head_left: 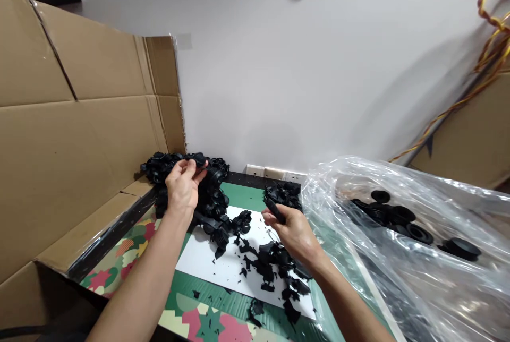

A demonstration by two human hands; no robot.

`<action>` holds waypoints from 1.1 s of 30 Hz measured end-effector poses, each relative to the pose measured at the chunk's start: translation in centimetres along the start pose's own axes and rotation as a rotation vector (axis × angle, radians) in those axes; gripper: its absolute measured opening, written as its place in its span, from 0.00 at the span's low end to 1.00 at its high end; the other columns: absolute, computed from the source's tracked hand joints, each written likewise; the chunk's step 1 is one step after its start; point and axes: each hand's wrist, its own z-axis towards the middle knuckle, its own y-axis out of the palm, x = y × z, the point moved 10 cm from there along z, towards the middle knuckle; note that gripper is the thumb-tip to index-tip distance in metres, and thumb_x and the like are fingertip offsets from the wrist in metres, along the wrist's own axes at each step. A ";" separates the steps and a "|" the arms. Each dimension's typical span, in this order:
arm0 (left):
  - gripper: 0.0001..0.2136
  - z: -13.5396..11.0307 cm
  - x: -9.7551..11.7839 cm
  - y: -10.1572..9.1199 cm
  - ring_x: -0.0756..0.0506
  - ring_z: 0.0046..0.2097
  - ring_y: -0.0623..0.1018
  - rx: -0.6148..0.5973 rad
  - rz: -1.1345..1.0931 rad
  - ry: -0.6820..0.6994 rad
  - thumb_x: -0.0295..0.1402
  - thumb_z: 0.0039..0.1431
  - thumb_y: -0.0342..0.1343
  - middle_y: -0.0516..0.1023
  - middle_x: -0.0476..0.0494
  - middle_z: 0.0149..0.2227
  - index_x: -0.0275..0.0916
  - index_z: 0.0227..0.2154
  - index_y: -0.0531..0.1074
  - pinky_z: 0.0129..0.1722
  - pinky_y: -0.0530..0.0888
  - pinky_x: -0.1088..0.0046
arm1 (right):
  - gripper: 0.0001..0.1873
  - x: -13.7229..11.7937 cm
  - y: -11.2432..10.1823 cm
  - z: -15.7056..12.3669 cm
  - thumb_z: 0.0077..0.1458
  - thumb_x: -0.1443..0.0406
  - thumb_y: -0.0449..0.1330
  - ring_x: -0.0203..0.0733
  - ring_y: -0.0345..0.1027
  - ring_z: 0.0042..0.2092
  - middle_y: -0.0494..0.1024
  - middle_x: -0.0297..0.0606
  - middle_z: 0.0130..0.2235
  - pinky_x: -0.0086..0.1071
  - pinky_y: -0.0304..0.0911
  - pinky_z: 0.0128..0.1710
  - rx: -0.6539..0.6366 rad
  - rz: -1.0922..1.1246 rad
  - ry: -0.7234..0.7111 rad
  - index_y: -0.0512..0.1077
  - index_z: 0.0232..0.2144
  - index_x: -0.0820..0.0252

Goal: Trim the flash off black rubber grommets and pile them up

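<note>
At the left, my left hand (184, 182) pinches a black rubber part (197, 159) above a heap of similar black parts (209, 198). My right hand (294, 228) is closed around a dark, stick-like handle (274, 211); what the tool's end is cannot be made out. Under both hands lies a white sheet (217, 273), strewn with torn black rubber scraps (271, 262). Behind my right hand sits a smaller pile of black scraps (285, 191).
A clear plastic bag (330, 193) with several round black rubber parts (402, 215) lies at the right. Cardboard panels (99, 71) wall off the left side. Sockets (274, 173) sit low on the white wall behind. Twisted yellow-brown wires (450, 111) hang at the right.
</note>
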 end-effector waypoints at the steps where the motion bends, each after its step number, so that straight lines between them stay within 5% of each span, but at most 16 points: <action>1: 0.16 0.5 0.8 0.7 0.48 0.30 0.79 -0.016 -0.030 0.019 0.38 0.40 0.68 0.76 0.52 0.26 0.38 0.24 0.66 0.32 0.76 0.72 | 0.15 0.1 0.1 0.2 0.52 0.59 0.53 0.41 0.66 0.27 0.76 0.37 0.27 0.31 0.58 0.27 -0.004 -0.006 0.010 0.75 0.31 0.62; 5: 0.17 1.3 2.5 3.1 0.46 0.30 0.79 -0.099 -0.101 0.124 0.38 0.36 0.70 0.76 0.51 0.25 0.38 0.24 0.67 0.29 0.75 0.71 | 0.13 0.5 2.1 1.7 0.52 0.63 0.55 0.44 0.71 0.34 0.79 0.40 0.34 0.32 0.61 0.32 -0.048 -0.138 0.040 0.77 0.37 0.59; 9: 0.14 1.9 0.3 2.6 0.48 0.27 0.77 -0.080 0.154 0.101 0.40 0.40 0.66 0.74 0.52 0.23 0.38 0.25 0.69 0.28 0.72 0.74 | 0.18 1.6 5.2 3.8 0.43 0.71 0.61 0.49 0.71 0.40 0.79 0.42 0.39 0.33 0.60 0.36 -0.058 -0.227 0.065 0.78 0.39 0.54; 12: 0.12 2.0 -1.8 0.9 0.50 0.23 0.72 -0.074 0.301 0.054 0.34 0.35 0.68 0.70 0.53 0.19 0.37 0.21 0.71 0.27 0.70 0.73 | 0.16 2.6 6.7 4.7 0.39 0.74 0.60 0.48 0.72 0.37 0.79 0.40 0.33 0.32 0.59 0.34 -0.059 -0.226 0.085 0.78 0.33 0.55; 15: 0.10 1.1 -2.8 -0.7 0.50 0.24 0.70 -0.089 0.438 0.028 0.27 0.31 0.67 0.70 0.52 0.20 0.37 0.19 0.72 0.28 0.70 0.72 | 0.14 3.0 5.1 4.8 0.39 0.75 0.57 0.45 0.71 0.34 0.78 0.38 0.28 0.30 0.59 0.33 0.011 -0.179 0.081 0.76 0.29 0.57; 18: 0.09 -1.0 -2.9 -0.5 0.49 0.30 0.71 -0.149 0.493 0.026 0.26 0.34 0.66 0.73 0.50 0.26 0.40 0.23 0.75 0.32 0.70 0.74 | 0.15 2.3 0.4 4.5 0.41 0.73 0.52 0.43 0.71 0.37 0.78 0.37 0.33 0.31 0.61 0.35 0.154 -0.104 0.032 0.74 0.32 0.58; 24: 0.09 -7.9 -6.3 6.0 0.49 0.23 0.72 -0.518 0.451 -0.176 0.34 0.39 0.66 0.76 0.47 0.25 0.37 0.26 0.76 0.21 0.66 0.76 | 0.20 -2.4 -7.6 2.6 0.36 0.72 0.47 0.40 0.69 0.37 0.76 0.35 0.33 0.32 0.63 0.39 0.374 -0.001 -0.161 0.72 0.33 0.59; 28: 0.15 -10.5 -6.7 8.3 0.49 0.25 0.72 -0.612 0.394 -0.211 0.43 0.44 0.64 0.75 0.45 0.25 0.35 0.29 0.77 0.22 0.65 0.76 | 0.16 -5.1 -7.2 0.7 0.36 0.71 0.49 0.38 0.68 0.31 0.75 0.33 0.29 0.32 0.63 0.33 0.297 0.223 -0.328 0.73 0.28 0.58; 33: 0.18 -12.8 -5.6 8.6 0.46 0.35 0.74 -0.791 0.218 -0.275 0.44 0.44 0.66 0.77 0.42 0.32 0.33 0.33 0.77 0.35 0.69 0.72 | 0.11 -4.3 -3.6 -0.5 0.38 0.71 0.56 0.39 0.69 0.33 0.77 0.34 0.31 0.33 0.64 0.33 0.125 0.449 -0.275 0.74 0.27 0.58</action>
